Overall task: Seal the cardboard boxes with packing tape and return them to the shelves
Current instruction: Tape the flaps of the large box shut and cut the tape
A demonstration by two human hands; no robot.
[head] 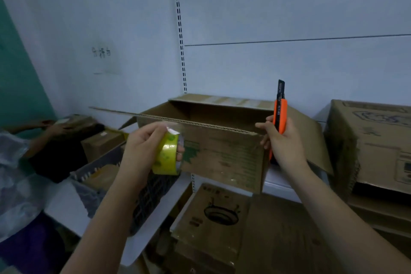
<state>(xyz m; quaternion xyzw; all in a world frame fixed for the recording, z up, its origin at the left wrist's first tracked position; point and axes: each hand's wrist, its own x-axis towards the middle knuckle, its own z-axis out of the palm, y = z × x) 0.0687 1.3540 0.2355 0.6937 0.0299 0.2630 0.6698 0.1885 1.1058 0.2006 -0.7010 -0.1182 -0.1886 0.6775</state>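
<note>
Box (213, 151) at frame centre sits on the shelf (278, 181), flaps open, inside too dark to see. Closed boxes: one at right (373, 147), more lower centre (213, 213). My left hand (142, 147) is curled round the tape roll (168, 155), just in front of the box's left corner. My right hand (282, 140) grips the orange knife (279, 115) upright, fingertips touching the box's right corner.

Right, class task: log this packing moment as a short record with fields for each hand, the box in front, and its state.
left hand: grips tape roll, yellow
right hand: holds utility knife, orange, blade end up
open box: on the shelf, top flaps open, not taped across the top
other boxes: large box to the right; printed box below
</note>
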